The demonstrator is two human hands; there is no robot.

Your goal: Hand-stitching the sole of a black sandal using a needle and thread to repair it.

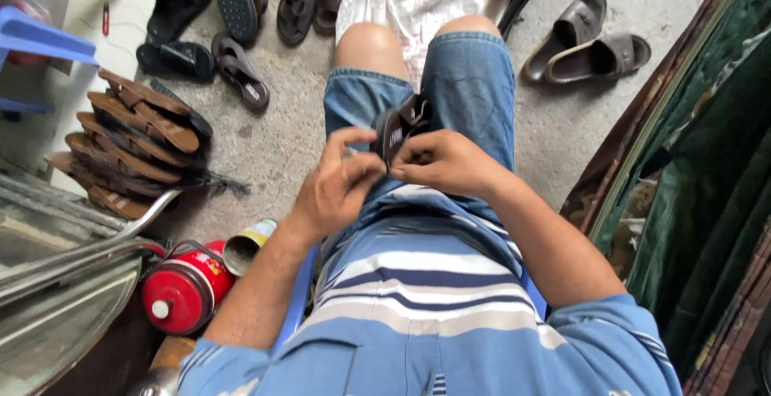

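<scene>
Sandal: a dark sandal (pixel 399 126) is up over the lap, just above the denim shorts (pixel 470 83).
Right hand: the right hand (pixel 442 161) grips the sandal's lower edge, fingers curled tight.
Left hand: the left hand (pixel 341 183) pinches at the sandal's near side, fingertips together.
Risk: the grip looks small; a hard tug could slip the sandal towards the brown sandal stack (pixel 132 147) left of it.
Also close: red flask (pixel 183 290) below-left of the sandal.
</scene>
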